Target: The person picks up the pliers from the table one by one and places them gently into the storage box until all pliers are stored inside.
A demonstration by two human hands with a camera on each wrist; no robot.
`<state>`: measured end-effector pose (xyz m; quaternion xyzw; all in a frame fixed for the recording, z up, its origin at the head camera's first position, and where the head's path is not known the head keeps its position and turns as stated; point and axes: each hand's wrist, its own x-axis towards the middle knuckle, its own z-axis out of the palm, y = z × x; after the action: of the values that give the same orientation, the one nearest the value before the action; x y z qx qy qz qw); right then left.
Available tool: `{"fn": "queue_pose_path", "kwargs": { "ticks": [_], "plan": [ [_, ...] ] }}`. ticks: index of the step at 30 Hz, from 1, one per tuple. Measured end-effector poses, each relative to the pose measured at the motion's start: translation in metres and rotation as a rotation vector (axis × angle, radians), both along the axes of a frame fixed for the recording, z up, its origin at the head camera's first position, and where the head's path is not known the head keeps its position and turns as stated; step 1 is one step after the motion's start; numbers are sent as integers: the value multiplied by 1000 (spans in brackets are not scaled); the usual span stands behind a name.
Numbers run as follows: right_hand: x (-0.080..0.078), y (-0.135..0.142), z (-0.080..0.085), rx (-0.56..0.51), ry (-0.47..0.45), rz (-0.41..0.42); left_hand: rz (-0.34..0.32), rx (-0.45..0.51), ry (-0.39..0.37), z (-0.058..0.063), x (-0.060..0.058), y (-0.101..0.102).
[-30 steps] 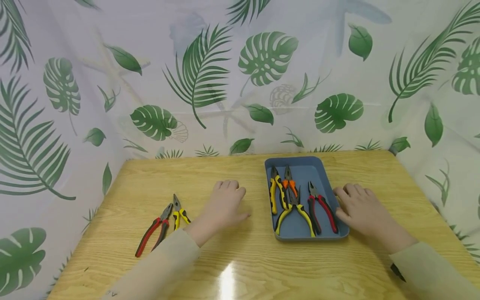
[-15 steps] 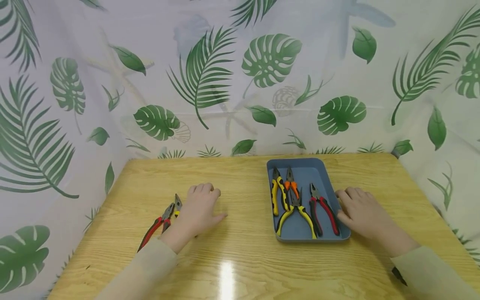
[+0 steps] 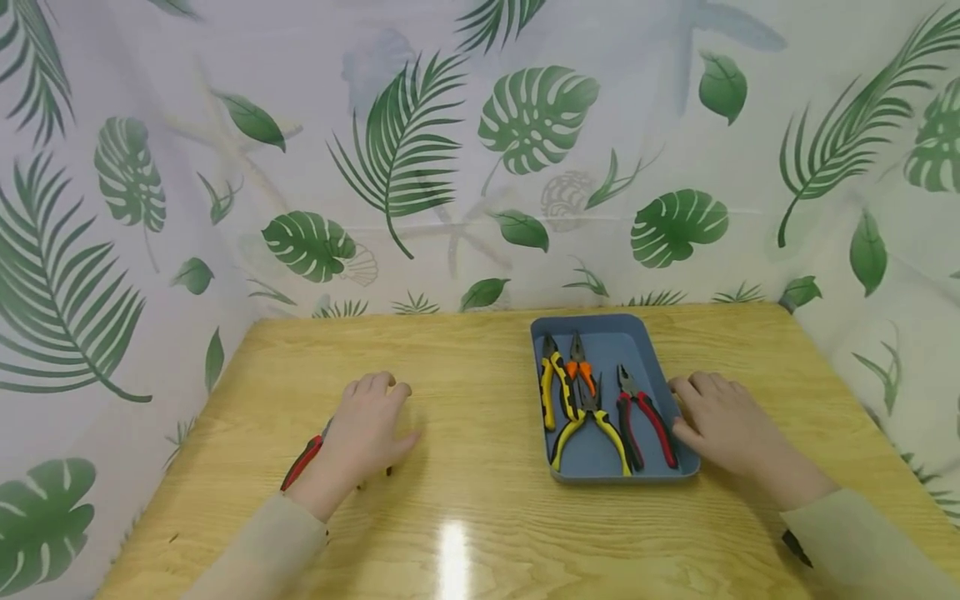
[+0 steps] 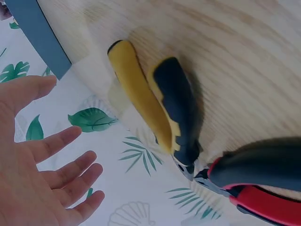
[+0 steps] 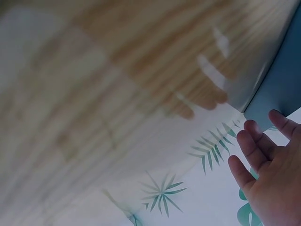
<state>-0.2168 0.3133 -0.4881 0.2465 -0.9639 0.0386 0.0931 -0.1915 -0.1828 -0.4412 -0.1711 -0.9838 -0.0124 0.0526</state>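
My left hand [image 3: 366, 432] hovers with spread, relaxed fingers above two pliers on the left of the table, holding nothing. In the left wrist view those are yellow-and-black pliers [image 4: 141, 96] and red-and-black pliers [image 4: 263, 202], their metal noses close together. From the head, the hand hides most of both; a red handle [image 3: 302, 463] sticks out. My right hand [image 3: 726, 423] is beside the right wall of a blue tray [image 3: 667, 375], fingertips at its rim. In the tray lie yellow-black pliers [image 3: 548, 392], orange-handled pliers [image 3: 579, 367], yellow-handled pliers [image 3: 613, 435] and red-and-black pliers [image 3: 656, 427].
The wooden table [image 3: 480, 400] carries everything, with bare wood between the left hand and the tray. A white cloth [image 3: 450, 167] printed with green leaves hangs behind the table and along both sides.
My left hand has moved left from the middle of the table and now covers most of the two loose pliers. The right hand stays by the tray, which has not moved.
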Motion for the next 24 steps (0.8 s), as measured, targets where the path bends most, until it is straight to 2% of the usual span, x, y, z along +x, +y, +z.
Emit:
{"fn": "queue_pose_path", "kwargs": {
  "ticks": [6,13,24],
  "plan": [
    [-1,1,-2,-11,-18,10,14,2,32,-3,9,-11],
    [-3,4,-3,-23,-6,11,39,32,30,-9,14,-21],
    [-7,5,-2,-14,-13,8,96,63,23,-7,20,-37]
  ]
}}
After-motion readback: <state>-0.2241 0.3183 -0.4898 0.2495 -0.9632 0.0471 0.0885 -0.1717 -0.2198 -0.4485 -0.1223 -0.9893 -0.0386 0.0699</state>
